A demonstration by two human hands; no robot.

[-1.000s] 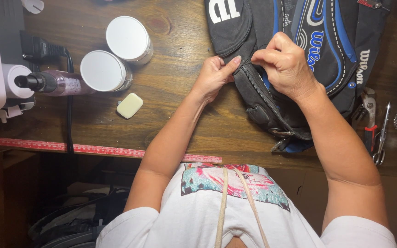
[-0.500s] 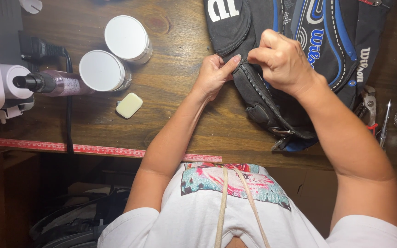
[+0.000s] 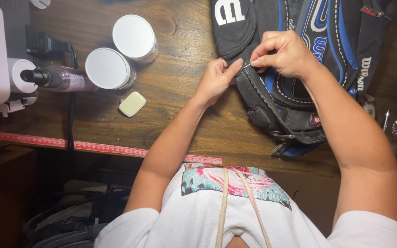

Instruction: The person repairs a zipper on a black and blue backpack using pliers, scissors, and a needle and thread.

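A wooden table (image 3: 180, 105) fills the upper part of the view, and a black and blue bag (image 3: 299, 59) lies on its right half, reaching up past the top edge. Both forearms run up from the person's white shirt (image 3: 217, 216) and meet at the bag's near-left corner — the right one long and steep, the left one bent in from the lower left.

The right hand (image 3: 283, 53) sits on top of the bag, knuckles up, fingers curled in tight; thumb and forefinger pinch a small metal zipper pull (image 3: 247, 65) at the head of the zipper (image 3: 265, 98). The left hand (image 3: 217, 79) lies just beside it, wrist on the table, its fingers closed on the bag's edge with the thumb pressed against the fabric right next to the pull.

To the left, well apart from the hands, two white-lidded jars (image 3: 121, 54) stand close together. A bottle with a black pump top (image 3: 58, 78) lies on its side beside them. A small pale bar of soap (image 3: 132, 104) rests below the jars. A red measuring tape (image 3: 93, 146) runs along the table's front edge.
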